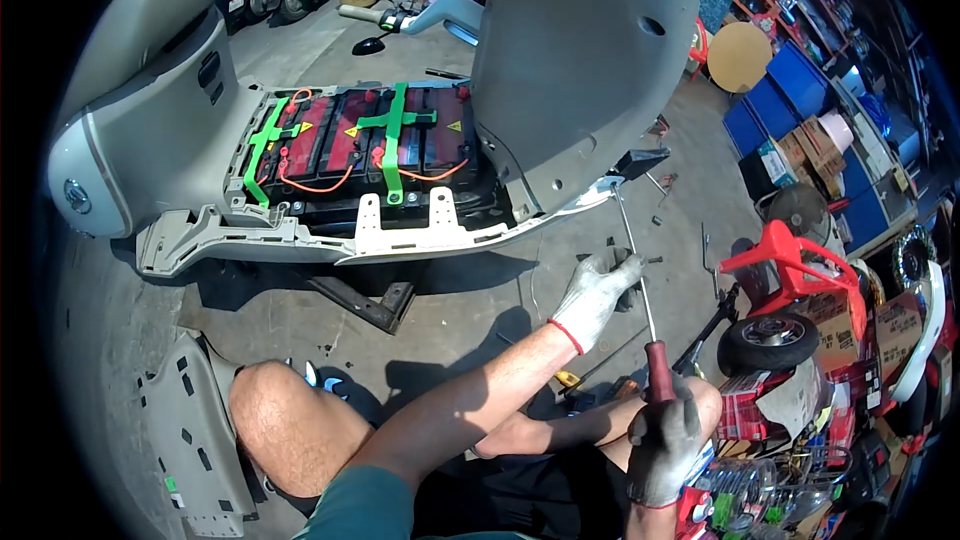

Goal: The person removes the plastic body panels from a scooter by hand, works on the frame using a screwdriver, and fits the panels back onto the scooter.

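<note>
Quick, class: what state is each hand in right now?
Left hand: closed around the screwdriver shaft.
Right hand: closed, holding the screwdriver handle.

The hands wear pale work gloves. The right hand [665,448] grips the red handle of a long screwdriver [658,372]; the left hand [592,302] is at the middle of its metal shaft, the exact finger closure being unclear. The shaft points to the lower front edge of a grey scooter body [575,70]; tip contact cannot be confirmed. Behind the front section, a battery pack [335,155] is exposed, crossed by green straps [396,150]. A detached grey panel [195,430] lies at left; a red stool [790,258] and a wheel [770,338] are at right.
</note>
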Tool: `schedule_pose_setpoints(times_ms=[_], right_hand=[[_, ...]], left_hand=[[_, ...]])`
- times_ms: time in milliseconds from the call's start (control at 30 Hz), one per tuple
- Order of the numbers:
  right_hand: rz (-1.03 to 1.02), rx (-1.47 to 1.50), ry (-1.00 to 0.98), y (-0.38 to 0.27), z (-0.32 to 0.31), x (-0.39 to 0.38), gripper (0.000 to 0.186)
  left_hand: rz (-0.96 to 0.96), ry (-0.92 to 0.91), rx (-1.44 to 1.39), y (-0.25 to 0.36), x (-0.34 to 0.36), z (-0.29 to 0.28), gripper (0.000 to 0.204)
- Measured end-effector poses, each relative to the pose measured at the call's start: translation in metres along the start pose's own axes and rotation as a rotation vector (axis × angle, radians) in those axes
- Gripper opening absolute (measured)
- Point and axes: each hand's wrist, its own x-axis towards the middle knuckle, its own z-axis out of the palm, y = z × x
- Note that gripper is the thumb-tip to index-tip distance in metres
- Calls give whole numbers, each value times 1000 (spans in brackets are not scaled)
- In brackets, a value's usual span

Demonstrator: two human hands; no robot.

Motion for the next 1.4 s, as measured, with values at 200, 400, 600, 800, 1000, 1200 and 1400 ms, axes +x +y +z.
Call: schedule_pose_setpoints(times_ms=[200, 400, 600, 800, 1000, 1200, 1400], right_hand=[[247, 338, 44, 9, -17, 3, 57], [-103, -448, 32, 7, -4, 6, 60], [65, 66, -79, 22, -22, 21, 65], [202, 135, -79, 15, -12, 11, 48], [119, -198, -117, 24, -2, 5, 51], [25, -181, -49, 42, 22, -13, 48], [37, -356, 148, 49, 20, -4, 24]], left_hand=[[-2, 29, 9, -1, -4, -1, 21], [66, 109, 10, -6, -4, -20, 23], [24, 272, -186, -12, 4, -48, 28], [103, 274, -670, -17, 12, -73, 39], [42, 311, -830, 10, 7, -81, 42], [-47, 235, -890, 17, 19, -102, 41], [-145, 181, -971, 17, 30, -95, 47]])
